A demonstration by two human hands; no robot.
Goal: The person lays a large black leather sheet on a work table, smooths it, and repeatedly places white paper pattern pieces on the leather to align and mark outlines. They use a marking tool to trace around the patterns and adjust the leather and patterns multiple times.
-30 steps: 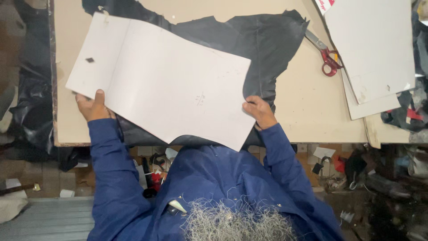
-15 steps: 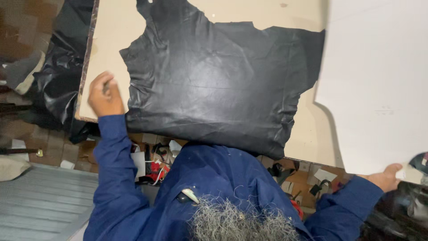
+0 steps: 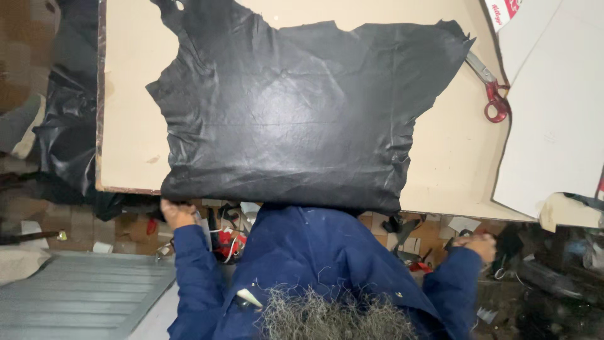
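A large black leather hide (image 3: 296,107) lies spread on the tan worktable (image 3: 129,119), and its near edge hangs over the table's front. My left hand (image 3: 178,213) is at the hide's lower left corner, fingers closed on the hanging edge. My right hand (image 3: 479,243) is below the table's front edge on the right, apart from the hide. Its fingers look curled, and I cannot make out anything in them. Blue sleeves cover both arms.
A big white card sheet (image 3: 553,119) lies on the table's right side. Red-handled scissors (image 3: 491,91) rest between it and the hide. More dark leather (image 3: 66,126) hangs off the table's left. Clutter sits under the table, and a grey ribbed floor panel (image 3: 75,296) is at lower left.
The white card sheet that covered the hide has been carried off to the right and laid down. My right hand has let go of it and dropped below the table edge. My left hand moved to the hide's corner.
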